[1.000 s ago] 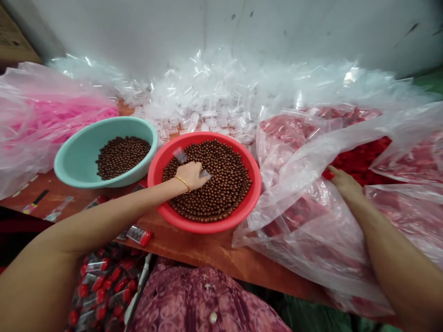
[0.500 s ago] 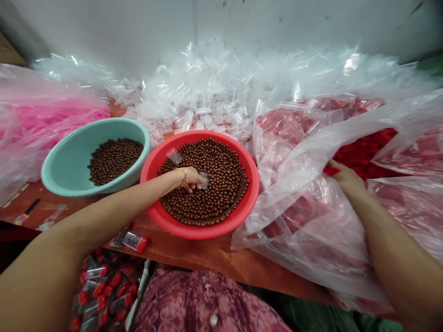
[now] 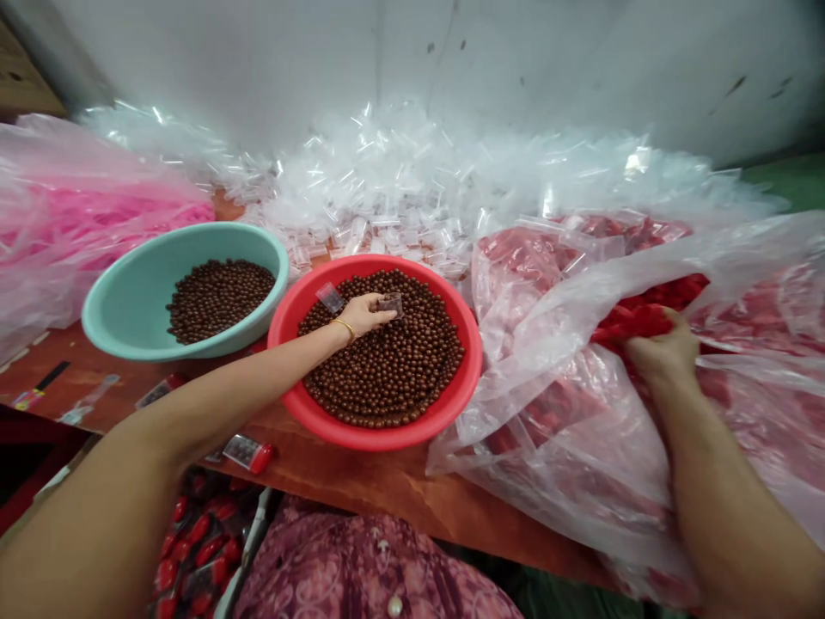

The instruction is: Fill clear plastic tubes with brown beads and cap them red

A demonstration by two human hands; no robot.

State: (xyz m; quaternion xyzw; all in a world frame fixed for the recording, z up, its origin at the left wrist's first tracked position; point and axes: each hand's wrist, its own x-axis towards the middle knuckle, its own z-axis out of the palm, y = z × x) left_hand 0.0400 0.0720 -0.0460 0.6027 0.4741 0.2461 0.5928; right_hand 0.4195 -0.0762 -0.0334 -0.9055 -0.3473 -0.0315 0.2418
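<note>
Over the red basin (image 3: 451, 413), my left hand (image 3: 364, 315) grips a small clear plastic container (image 3: 390, 304) with brown contents showing through it. Round, shiny brown balls (image 3: 380, 370) fill much of this basin. A second clear container (image 3: 329, 297) lies on the balls near the left wall. On the right, my right hand (image 3: 663, 348) is inside the mouth of a large clear plastic bag (image 3: 554, 309), its fingers closed around red pieces (image 3: 635, 323) that look like caps. Its fingertips are partly hidden, so how many it holds cannot be made out.
A teal basin (image 3: 103, 314) with more brown balls stands at left. Clear containers (image 3: 387, 189) are heaped along the wall. Pink pieces fill a bag (image 3: 109, 211). Red-capped filled containers (image 3: 248, 453) lie at the table edge and in a box (image 3: 199, 550) below.
My left hand has lifted the container off the balls, slightly up and right; it now looks brown inside. My right hand has turned and shifted within the bag, with red pieces at its fingers.
</note>
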